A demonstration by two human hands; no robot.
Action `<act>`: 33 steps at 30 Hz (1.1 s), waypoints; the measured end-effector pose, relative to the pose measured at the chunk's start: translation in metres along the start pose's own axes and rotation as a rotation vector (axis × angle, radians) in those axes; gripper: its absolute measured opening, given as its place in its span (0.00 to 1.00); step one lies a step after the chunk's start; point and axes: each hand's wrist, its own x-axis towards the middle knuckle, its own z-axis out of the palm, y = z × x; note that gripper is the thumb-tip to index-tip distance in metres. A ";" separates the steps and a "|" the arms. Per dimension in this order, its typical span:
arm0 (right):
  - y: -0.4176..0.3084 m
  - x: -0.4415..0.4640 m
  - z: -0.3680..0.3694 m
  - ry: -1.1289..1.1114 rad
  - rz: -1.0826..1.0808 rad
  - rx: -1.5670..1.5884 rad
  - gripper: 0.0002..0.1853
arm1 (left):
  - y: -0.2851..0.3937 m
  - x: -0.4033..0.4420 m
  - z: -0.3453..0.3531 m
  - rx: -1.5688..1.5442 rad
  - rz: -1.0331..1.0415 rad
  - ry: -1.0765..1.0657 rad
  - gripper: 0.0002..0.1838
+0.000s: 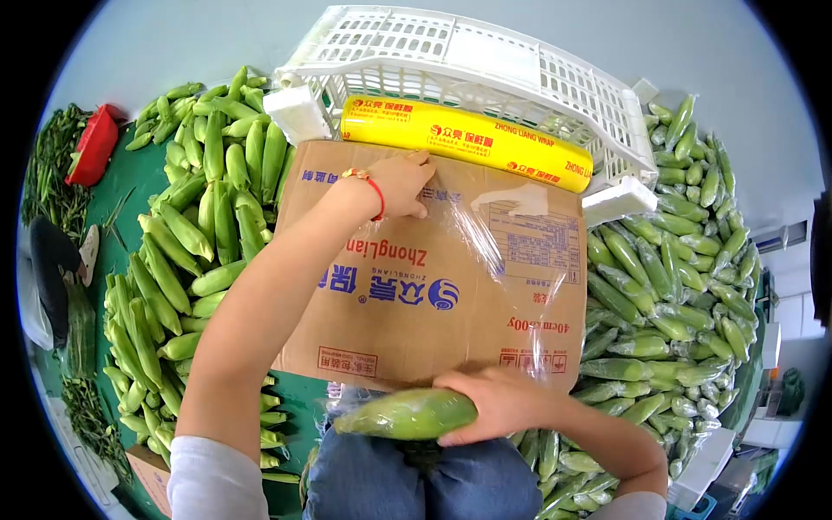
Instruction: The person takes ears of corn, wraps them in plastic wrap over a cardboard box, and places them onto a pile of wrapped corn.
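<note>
Gripping the green ear of corn [394, 414] by its right end, the right hand [504, 406] has it at the near edge of the cardboard [364, 334]! Far side now: left hand [403, 185] by the yellow roll [503, 147], and whether those fingers pinch anything, I can't tell.

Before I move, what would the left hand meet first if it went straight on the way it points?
The left hand would probably meet the yellow roll first, though exact depth between them is unclear.
</note>
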 end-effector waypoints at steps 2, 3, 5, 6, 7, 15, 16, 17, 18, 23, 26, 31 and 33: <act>0.004 -0.014 0.016 0.211 0.030 0.229 0.40 | 0.013 -0.021 -0.003 -0.236 0.053 0.272 0.29; 0.020 -0.013 0.039 0.450 -0.003 0.363 0.40 | 0.033 -0.042 0.003 -0.391 0.080 0.503 0.25; 0.027 -0.008 0.052 0.665 0.174 0.934 0.36 | 0.087 -0.098 0.020 -0.571 0.115 0.491 0.19; 0.027 -0.007 0.050 0.488 0.145 1.281 0.35 | 0.094 -0.105 0.038 -0.317 0.429 0.533 0.19; 0.028 -0.004 0.044 0.277 0.109 1.608 0.35 | 0.096 -0.109 0.045 -0.240 0.443 0.636 0.22; -0.012 0.036 0.041 -0.463 -0.646 2.194 0.45 | 0.122 -0.088 0.033 -2.358 0.508 0.507 0.24; -0.010 0.034 0.035 -0.341 -0.595 2.103 0.44 | 0.119 -0.091 0.034 -2.275 0.277 0.585 0.22; -0.003 0.025 0.037 -0.172 -0.522 1.963 0.43 | 0.114 -0.099 0.036 -2.176 0.044 0.650 0.20; 0.006 0.015 0.036 -0.006 -0.452 1.803 0.43 | 0.109 -0.103 0.035 -2.053 -0.159 0.706 0.19; 0.022 -0.011 0.025 1.082 -0.074 0.094 0.33 | 0.115 -0.122 0.070 -2.013 -0.490 1.102 0.11; 0.023 -0.033 0.015 1.315 -0.369 -0.225 0.24 | 0.126 -0.141 0.064 -2.040 -0.560 1.087 0.10; -0.005 -0.022 0.001 1.349 -1.152 0.877 0.26 | 0.118 -0.169 0.128 -2.134 -0.656 0.613 0.20; 0.001 -0.027 0.008 1.332 -1.160 1.097 0.19 | 0.115 -0.177 0.134 -2.171 -0.669 0.629 0.21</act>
